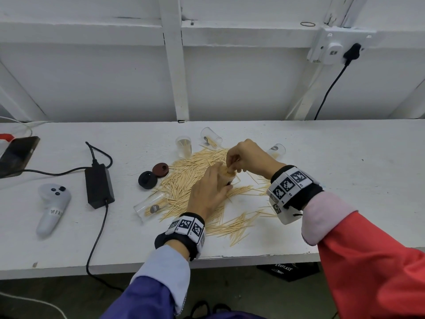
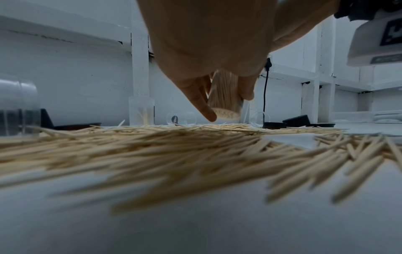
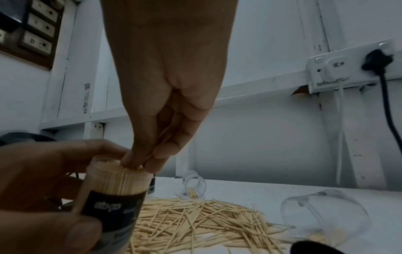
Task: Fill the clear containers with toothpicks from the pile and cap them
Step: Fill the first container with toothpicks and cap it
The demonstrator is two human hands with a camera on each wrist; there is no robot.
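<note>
My left hand (image 1: 207, 192) grips a clear container (image 1: 230, 177) with a dark label, held just above the toothpick pile (image 1: 190, 171) and packed with toothpicks. In the right wrist view the container (image 3: 117, 182) is nearly full to its open mouth. My right hand (image 1: 239, 157) pinches a few toothpicks (image 3: 165, 135) and its fingertips (image 3: 135, 161) touch the mouth. One clear container (image 1: 183, 146) stands upright behind the pile. Three others lie on their sides (image 1: 211, 138) (image 1: 277, 150) (image 1: 151, 206). A black cap (image 1: 147, 179) and a brown cap (image 1: 160, 169) lie left of the pile.
A black power adapter (image 1: 99, 185) with its cable, a white controller (image 1: 51, 208) and a phone (image 1: 17, 155) lie on the left of the white table (image 1: 345, 157). A wall socket (image 1: 331, 50) with a black plug is at the back right.
</note>
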